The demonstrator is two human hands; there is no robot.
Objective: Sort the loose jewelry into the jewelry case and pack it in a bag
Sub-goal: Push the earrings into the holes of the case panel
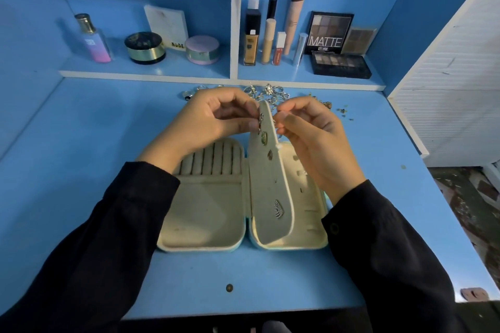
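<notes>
Your jewelry case [205, 213] lies open flat on the blue table [81, 143], in the middle and near you, with its ring rolls [213, 159] in the far part of the left half. The centre flap [266, 186] stands upright between the two halves. Your left hand [213, 119] is at the flap's far tip on its left side, fingers curled, thumb and forefinger pinching a small silver earring [261, 117] against the flap. Your right hand [311, 130] meets it from the right side, fingers curled in, thumb and forefinger pressed together on a tiny silvery piece [275, 123] at the flap's edge; it is too small to tell what it is. On the flap's left face, nearer you, sit a green earring [263, 138] and a studded silver earring [278, 208]. The loose jewelry [267, 90] lies in a heap at the far edge of the table, just beyond your hands, with a few small bits [343, 111] scattered to its right. On the shelf [151, 69] beyond stand a perfume bottle [93, 39] at the left and a "MATTE" palette [328, 32] at the right.
</notes>
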